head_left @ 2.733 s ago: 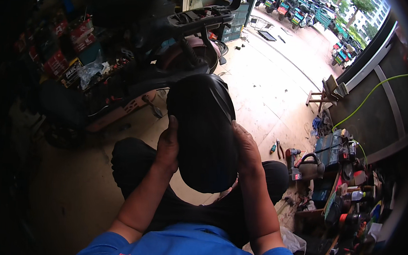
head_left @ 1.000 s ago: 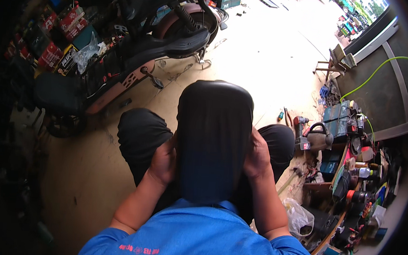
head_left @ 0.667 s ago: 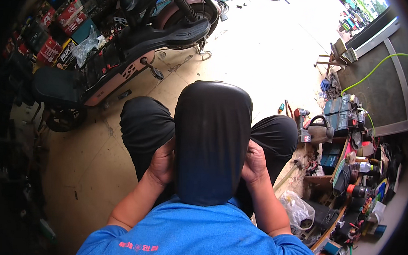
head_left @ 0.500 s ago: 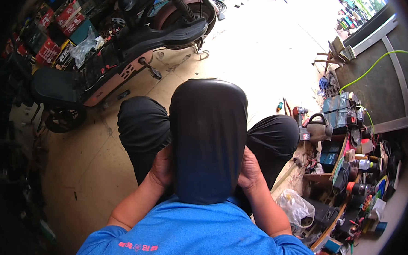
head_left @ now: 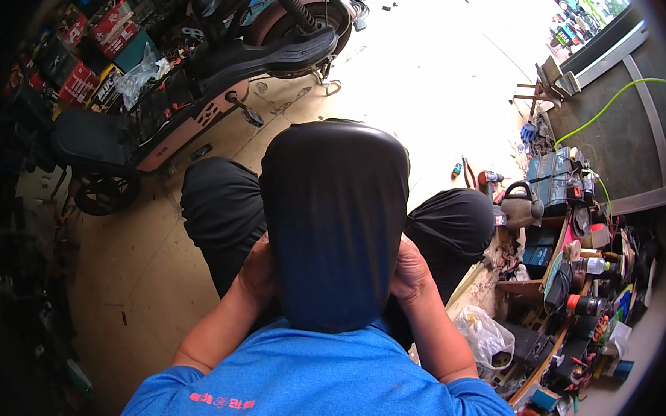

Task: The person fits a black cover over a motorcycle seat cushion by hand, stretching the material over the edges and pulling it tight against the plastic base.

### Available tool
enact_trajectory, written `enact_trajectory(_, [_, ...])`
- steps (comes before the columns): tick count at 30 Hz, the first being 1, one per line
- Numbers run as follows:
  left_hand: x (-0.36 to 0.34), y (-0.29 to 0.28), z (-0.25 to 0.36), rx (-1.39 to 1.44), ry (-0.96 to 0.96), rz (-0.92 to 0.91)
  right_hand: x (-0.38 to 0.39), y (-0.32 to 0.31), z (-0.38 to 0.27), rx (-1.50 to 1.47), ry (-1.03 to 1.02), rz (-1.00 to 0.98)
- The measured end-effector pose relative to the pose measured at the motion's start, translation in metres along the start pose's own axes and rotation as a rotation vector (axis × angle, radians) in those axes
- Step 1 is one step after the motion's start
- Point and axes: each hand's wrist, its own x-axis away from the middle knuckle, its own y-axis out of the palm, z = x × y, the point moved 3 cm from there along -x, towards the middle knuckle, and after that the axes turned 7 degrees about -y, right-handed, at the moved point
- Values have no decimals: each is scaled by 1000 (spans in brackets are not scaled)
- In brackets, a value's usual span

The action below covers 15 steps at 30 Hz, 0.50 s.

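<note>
A black padded seat (head_left: 332, 223), like a scooter's saddle, stands tilted up in front of my chest, between my knees. Its rounded top end points away from me, and its smooth cover shows faint creases. On its left edge my left hand (head_left: 259, 270) is closed. Against the right edge my right hand (head_left: 412, 269) grips it lower down. Most of the fingers on both hands curl out of sight behind the seat. The seat's underside is hidden too.
An electric scooter (head_left: 203, 103) stands at the far left, beside boxes (head_left: 116, 35). At right lie a screwdriver (head_left: 457, 170), pliers (head_left: 468, 174), a cordless drill (head_left: 489, 180), a kettle (head_left: 521, 205) and a plastic bag (head_left: 484, 338). A cluttered shelf runs along the right side.
The seat has shifted slightly left and its far end looks a little wider. My left hand has moved slightly left with it, and my knees are a bit farther apart.
</note>
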Motion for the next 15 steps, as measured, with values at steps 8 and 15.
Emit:
enact_trajectory(8, [3, 22, 3, -367, 72, 20, -8, -20, 15, 64, 143, 87])
enact_trajectory(15, [-2, 37, -4, -238, 80, 11, 0, -2, 1, 129, 102, -20])
